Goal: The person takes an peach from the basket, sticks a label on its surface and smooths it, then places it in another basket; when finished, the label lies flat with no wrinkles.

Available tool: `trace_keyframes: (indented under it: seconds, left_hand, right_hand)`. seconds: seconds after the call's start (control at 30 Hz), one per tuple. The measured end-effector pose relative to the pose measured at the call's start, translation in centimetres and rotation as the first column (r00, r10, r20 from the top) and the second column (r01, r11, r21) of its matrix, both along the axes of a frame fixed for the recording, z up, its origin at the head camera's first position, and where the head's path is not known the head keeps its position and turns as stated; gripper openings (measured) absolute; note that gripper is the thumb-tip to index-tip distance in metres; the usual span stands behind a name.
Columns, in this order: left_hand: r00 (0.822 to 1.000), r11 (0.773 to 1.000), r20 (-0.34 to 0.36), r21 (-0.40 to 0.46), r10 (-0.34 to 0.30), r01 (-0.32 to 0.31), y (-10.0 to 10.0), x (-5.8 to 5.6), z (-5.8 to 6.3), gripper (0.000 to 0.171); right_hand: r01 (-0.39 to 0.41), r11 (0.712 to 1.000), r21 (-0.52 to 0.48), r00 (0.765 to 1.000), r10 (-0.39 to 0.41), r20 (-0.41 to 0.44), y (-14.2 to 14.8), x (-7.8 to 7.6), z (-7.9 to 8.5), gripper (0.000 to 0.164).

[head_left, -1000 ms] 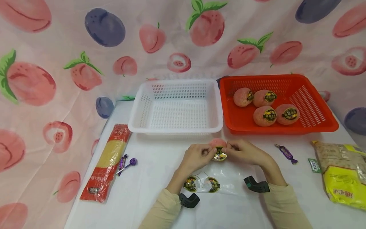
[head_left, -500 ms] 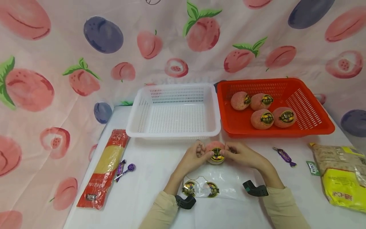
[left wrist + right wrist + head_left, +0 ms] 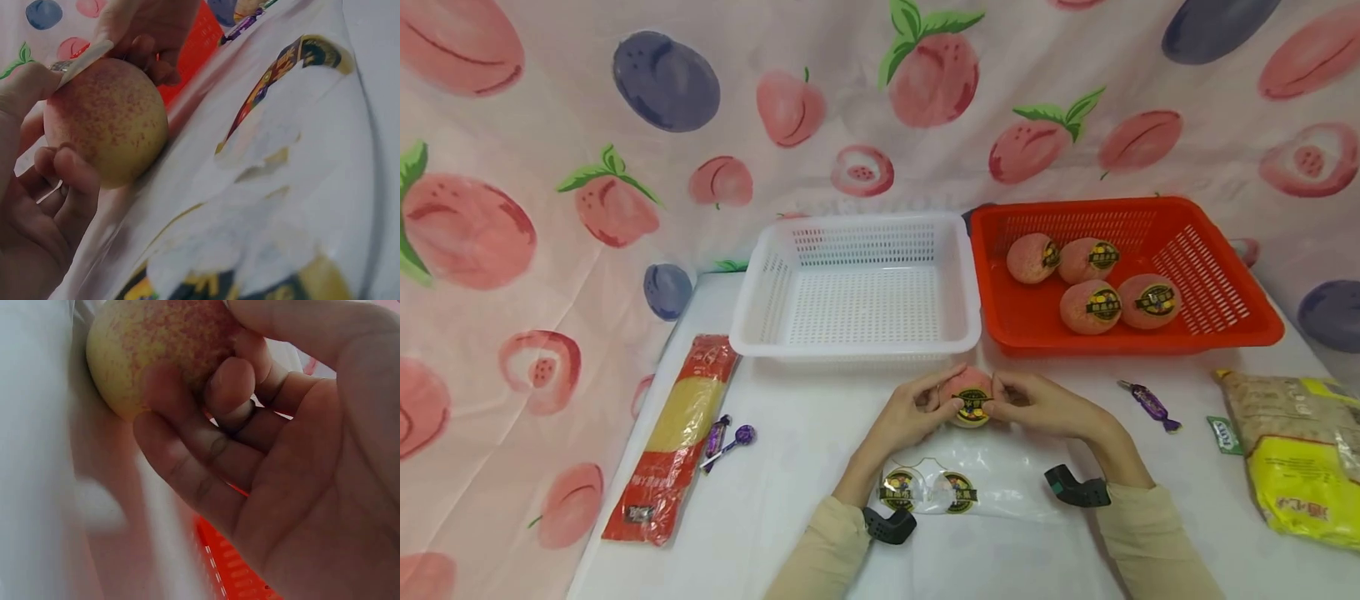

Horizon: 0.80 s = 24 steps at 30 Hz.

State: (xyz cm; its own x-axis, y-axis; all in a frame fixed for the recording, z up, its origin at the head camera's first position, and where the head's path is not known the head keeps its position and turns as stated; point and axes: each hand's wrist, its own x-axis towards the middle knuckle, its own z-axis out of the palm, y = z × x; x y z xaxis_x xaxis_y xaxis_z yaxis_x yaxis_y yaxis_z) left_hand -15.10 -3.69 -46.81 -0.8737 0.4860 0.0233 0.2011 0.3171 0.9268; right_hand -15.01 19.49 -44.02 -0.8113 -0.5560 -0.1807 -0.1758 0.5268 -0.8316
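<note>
A pinkish-yellow speckled peach (image 3: pixel 964 384) is held between both hands just in front of the baskets. On its near side is a round black-and-gold sticker (image 3: pixel 972 407), whose pale edge stands out from the skin in the left wrist view. My left hand (image 3: pixel 912 414) grips the peach from the left, thumb on the sticker's edge and fingers curled at the fruit's side. From the right, my right hand (image 3: pixel 1043 404) holds it with its thumb at the sticker and fingertips (image 3: pixel 164 434) against the skin. Below the hands lies a clear sheet (image 3: pixel 1011 479) with two similar stickers.
A white basket (image 3: pixel 857 343) stands behind the hands. To its right, a red basket (image 3: pixel 1120 343) holds several stickered peaches (image 3: pixel 1088 310). A red noodle packet (image 3: pixel 673 442), purple candy (image 3: pixel 715 437) and a lollipop (image 3: pixel 745 435) lie left; another candy (image 3: pixel 1152 406), a small green packet (image 3: pixel 1225 435) and a yellow bag (image 3: pixel 1300 475) lie right.
The thumbs have gone from pinching the sticker's sides to pressing it on the peach. The left fingers have spread round behind the fruit, and more of it shows.
</note>
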Motion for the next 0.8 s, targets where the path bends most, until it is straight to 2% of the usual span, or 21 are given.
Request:
trace_keyframes:
  seconds: [0.2, 0.47, 0.67, 0.8]
  left_hand:
    - [0.996, 0.999, 0.084, 0.038, -0.03, 0.027, -0.3, -0.6, -0.5, 0.049]
    - [0.991, 0.995, 0.121, 0.086, -0.061, 0.051, -0.8, -0.4, -1.6, 0.055]
    - [0.991, 0.991, 0.119, 0.126, -0.061, 0.046, -0.7, -0.5, -1.6, 0.056]
    - [0.991, 0.988, 0.117, 0.146, -0.064, 0.047, -0.7, -0.1, -0.6, 0.056]
  right_hand:
    - [-0.008, 0.999, -0.05, 0.999, 0.006, -0.032, -0.1, -0.2, 0.1, 0.021]
    - [-0.009, 0.997, -0.079, 1.0, 0.009, -0.002, -0.5, 0.1, 0.2, 0.022]
    - [0.016, 0.999, -0.041, 1.0, -0.016, 0.014, -0.5, 0.1, 0.3, 0.026]
    - [0.008, 0.999, -0.049, 1.0, -0.007, 0.013, -0.4, 0.0, -0.1, 0.027]
